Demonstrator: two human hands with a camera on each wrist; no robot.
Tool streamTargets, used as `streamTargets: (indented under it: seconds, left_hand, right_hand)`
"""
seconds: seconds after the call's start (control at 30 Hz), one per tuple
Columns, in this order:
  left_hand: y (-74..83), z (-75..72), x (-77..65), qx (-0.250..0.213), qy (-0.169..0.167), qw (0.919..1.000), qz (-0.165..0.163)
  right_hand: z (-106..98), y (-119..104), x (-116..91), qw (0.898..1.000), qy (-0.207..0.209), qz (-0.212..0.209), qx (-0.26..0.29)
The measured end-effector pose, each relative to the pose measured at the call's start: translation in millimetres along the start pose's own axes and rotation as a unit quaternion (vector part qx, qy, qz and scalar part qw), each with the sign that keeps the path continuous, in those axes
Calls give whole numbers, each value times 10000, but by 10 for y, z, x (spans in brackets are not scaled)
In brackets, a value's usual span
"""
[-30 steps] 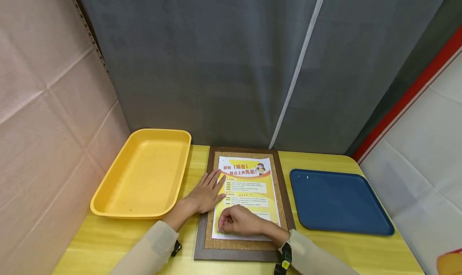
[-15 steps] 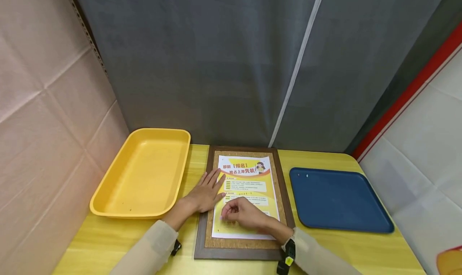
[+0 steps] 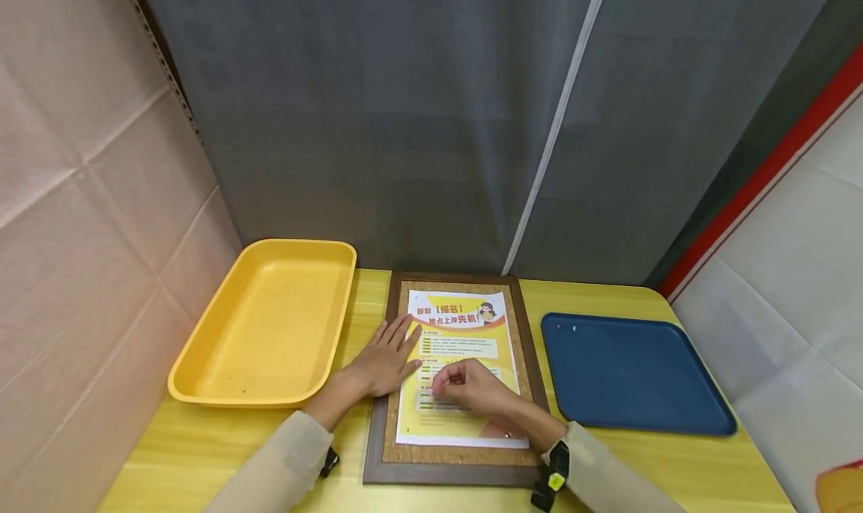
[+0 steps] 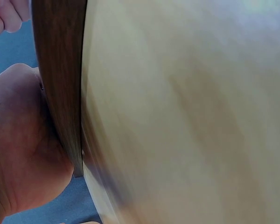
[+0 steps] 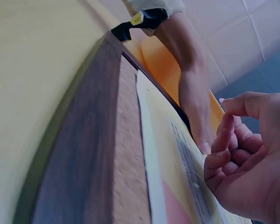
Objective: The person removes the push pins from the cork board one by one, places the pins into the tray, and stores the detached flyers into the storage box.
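A yellow-and-white printed poster (image 3: 465, 430) lies on a cork board (image 3: 445, 457) with a dark brown wooden frame (image 3: 438, 474). My left hand (image 3: 384, 363) rests flat across the frame's left side, fingers spread over the poster's left edge. Over the lower middle of the poster is my right hand (image 3: 472, 386), fingers curled, with thumb and forefinger together. At their tips shows a tiny pale pin (image 5: 221, 101), mostly hidden by the fingers. Small dark marks show near the poster's lower corners.
A deep yellow tray (image 3: 347, 296) stands left of the board. To the right lies a shallow blue tray (image 3: 647, 378) with tiny pale pieces (image 3: 574, 328) near its far left corner. A grey curtain (image 3: 404, 161) closes off the back of the table (image 3: 607, 468).
My right hand has moved from the poster's lower left corner up and to the right, uncovering that corner and the lower right one. My left hand has stayed put.
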State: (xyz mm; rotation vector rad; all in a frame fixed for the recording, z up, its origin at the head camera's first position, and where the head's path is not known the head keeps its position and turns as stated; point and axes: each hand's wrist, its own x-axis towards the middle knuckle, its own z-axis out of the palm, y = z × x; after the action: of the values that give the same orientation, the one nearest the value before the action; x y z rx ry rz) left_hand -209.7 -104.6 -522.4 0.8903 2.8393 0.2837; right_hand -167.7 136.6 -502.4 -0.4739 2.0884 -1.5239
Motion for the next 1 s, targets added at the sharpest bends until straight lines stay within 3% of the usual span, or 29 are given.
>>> streamTargets:
  seconds: [0.43,1.0]
  left_hand:
    - [-4,18,18,94,-176,9997,-139]
    - [32,-23,-9,227,-148,9996,-79]
  right_hand:
    - [-381,5,-82,9995,295,-102,-53]
    - [-893,3,-196,9972,588,-239,-393]
